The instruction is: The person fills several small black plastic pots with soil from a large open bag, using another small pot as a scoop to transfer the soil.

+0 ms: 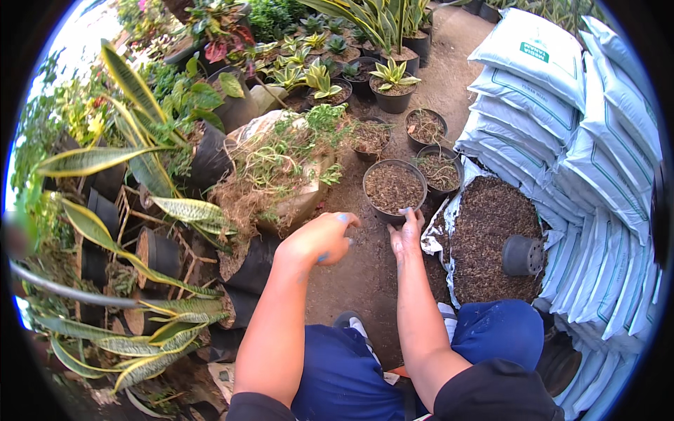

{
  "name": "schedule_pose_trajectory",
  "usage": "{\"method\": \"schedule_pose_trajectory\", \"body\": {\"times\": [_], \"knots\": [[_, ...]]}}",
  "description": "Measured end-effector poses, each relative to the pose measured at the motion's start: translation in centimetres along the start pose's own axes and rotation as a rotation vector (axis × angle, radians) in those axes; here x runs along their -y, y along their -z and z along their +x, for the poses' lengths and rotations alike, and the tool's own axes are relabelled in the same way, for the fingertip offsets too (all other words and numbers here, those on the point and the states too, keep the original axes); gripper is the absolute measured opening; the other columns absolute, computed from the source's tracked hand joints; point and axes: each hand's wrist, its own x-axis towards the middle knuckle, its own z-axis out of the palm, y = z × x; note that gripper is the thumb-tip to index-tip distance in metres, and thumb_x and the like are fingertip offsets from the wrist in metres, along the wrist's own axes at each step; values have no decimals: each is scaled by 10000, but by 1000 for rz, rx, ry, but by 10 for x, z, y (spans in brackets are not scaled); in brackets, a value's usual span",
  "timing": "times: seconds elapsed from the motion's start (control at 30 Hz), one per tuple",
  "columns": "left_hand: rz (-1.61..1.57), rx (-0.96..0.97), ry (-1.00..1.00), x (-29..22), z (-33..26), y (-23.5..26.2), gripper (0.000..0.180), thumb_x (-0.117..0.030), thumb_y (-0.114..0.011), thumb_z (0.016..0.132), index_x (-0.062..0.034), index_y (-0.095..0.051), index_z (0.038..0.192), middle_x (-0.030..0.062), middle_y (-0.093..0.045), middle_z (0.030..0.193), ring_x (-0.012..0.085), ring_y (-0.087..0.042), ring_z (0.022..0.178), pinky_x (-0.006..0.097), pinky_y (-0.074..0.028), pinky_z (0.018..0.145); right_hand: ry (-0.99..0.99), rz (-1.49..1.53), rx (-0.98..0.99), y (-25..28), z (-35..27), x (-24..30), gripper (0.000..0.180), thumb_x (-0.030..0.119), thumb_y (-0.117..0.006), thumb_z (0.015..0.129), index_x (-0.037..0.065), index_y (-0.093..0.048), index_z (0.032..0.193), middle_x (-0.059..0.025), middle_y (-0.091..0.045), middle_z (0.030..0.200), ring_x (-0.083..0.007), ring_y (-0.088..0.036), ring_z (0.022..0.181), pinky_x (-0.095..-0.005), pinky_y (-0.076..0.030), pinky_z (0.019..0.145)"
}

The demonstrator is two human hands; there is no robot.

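Observation:
A round black plant pot [368, 203] filled with brown, crumbly soil mix [394, 188] is in front of me. My right hand [407, 234] grips the near side of this pot, its fingertips at the rim. My left hand [328, 237] is to the left and nearer to me, apart from the pot. Its fingers are loosely bent and spread, with nothing visible between them and blue smears on them. Just past the pot stand smaller black pots [439, 172] with sparse, dry-looking stems. An opened sack of soil mix [484, 231] lies to the right, with an overturned black pot [521, 255] on the soil.
White-and-blue filled sacks [533, 91] are stacked high along the right. A heap of uprooted plants [281, 165] covers a pale block at left centre. Tipped pots of snake plants [158, 256] crowd the left side. Potted succulents [393, 78] stand at the back.

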Motion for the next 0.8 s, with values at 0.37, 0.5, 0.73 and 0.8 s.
{"method": "schedule_pose_trajectory", "body": {"times": [0.37, 0.5, 0.73, 0.8], "knots": [[-23, -32, 98, 28, 20, 2, 452, -111, -620, 968, -80, -557, 1414, 217, -662, 1304, 345, -641, 1224, 427, -505, 1044, -85, 47, 93, -41, 43, -65, 791, 75, -703, 835, 197, -288, 1497, 21, -492, 1354, -212, -510, 1158, -678, -251, 1054], [-39, -21, 113, 29, 23, 1, 459, -104, -625, 964, -75, -553, 1416, 210, -662, 1308, 336, -644, 1222, 425, -509, 1038, -93, 26, 7, -49, 43, -77, 781, 102, -762, 834, 190, -301, 1459, -2, -494, 1381, -228, -451, 1289, -699, -245, 1061], [-41, -1, 84, 38, 22, -1, 481, -109, -628, 964, -71, -536, 1435, 186, -633, 1376, 310, -645, 1229, 408, -515, 1034, -118, -30, -37, -49, 40, -73, 797, 93, -857, 813, 168, -314, 1391, -75, -482, 1427, -252, -468, 1311, -542, -397, 1047], [-128, 8, 116, 39, 16, 1, 485, -112, -629, 964, -68, -534, 1438, 182, -630, 1385, 304, -646, 1229, 407, -517, 1032, -94, 28, 18, -51, 29, -74, 819, 127, -865, 816, 149, -303, 1411, -101, -452, 1453, -273, -464, 1319, -572, -412, 1078]]}}
